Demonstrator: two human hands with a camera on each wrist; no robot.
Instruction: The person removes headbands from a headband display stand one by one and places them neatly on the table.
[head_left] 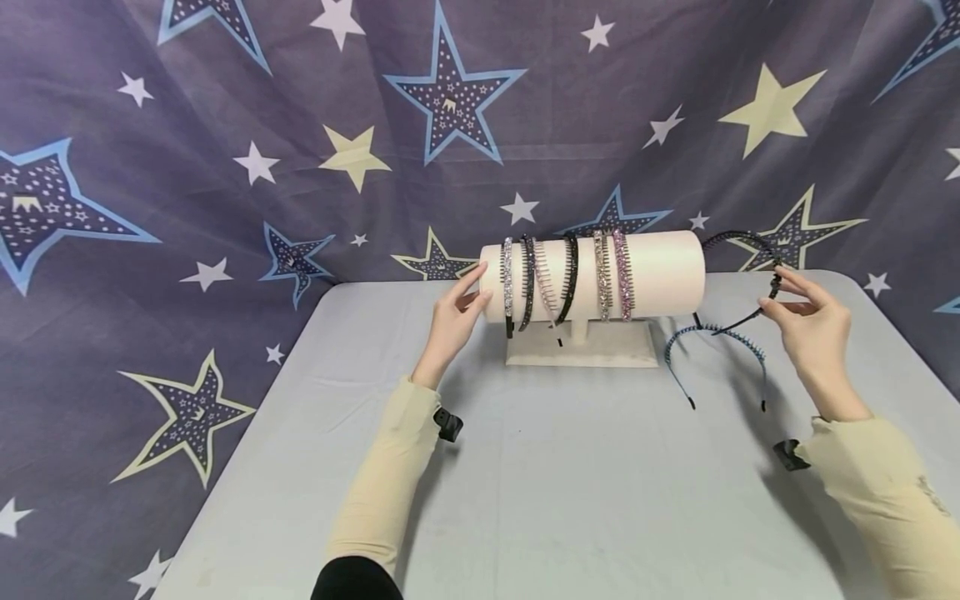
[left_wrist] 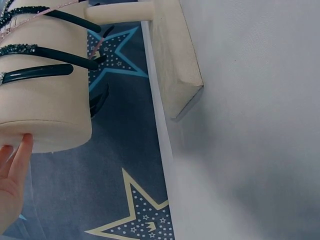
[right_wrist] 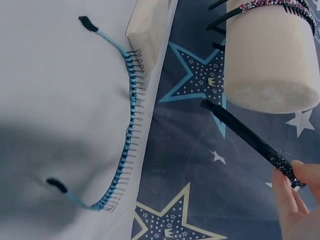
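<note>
A cream cylindrical headband stand (head_left: 663,271) bears several headbands: silver, black, pale pink and, towards the right, a purple-pink one (head_left: 622,275). My left hand (head_left: 448,321) touches the roll's left end, and the left wrist view shows its straight fingers (left_wrist: 22,157) against the flat end face. Off the roll's right end, my right hand (head_left: 813,333) pinches a black headband (head_left: 750,239) by one side, thumb and fingertips on its glittery part. On the table below it is a blue headband (right_wrist: 131,125) with wire teeth and black tips.
The stand's flat rectangular base (head_left: 618,354) sits on a table with a pale grey cloth (head_left: 525,483). Close behind the table hangs a dark curtain (head_left: 450,192) with a star pattern. A dark rounded thing (head_left: 357,581) shows at the bottom edge of the head view.
</note>
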